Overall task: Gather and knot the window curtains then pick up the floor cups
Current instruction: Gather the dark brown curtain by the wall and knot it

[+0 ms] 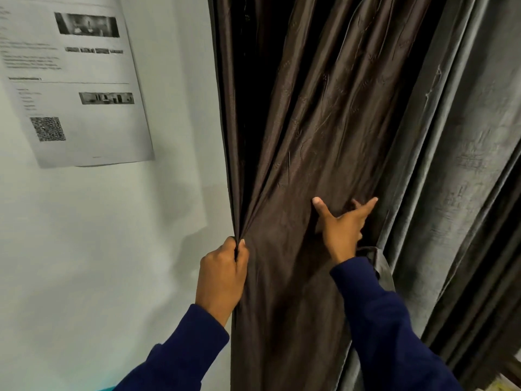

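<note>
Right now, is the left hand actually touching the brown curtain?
Touching. The head view shows the left hand pinching the brown curtain edge into bunched folds.

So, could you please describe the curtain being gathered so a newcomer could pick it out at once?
Start at the pale wall carrying the printed sheet. The brown curtain hangs right beside that wall, its edge pinched by the left hand. Unlike the grey curtain to its right, it is dark brown.

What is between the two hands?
In the head view, only brown curtain cloth spans between them. The left hand pinches its edge by the wall; the right hand spreads its fingers on it.
</note>
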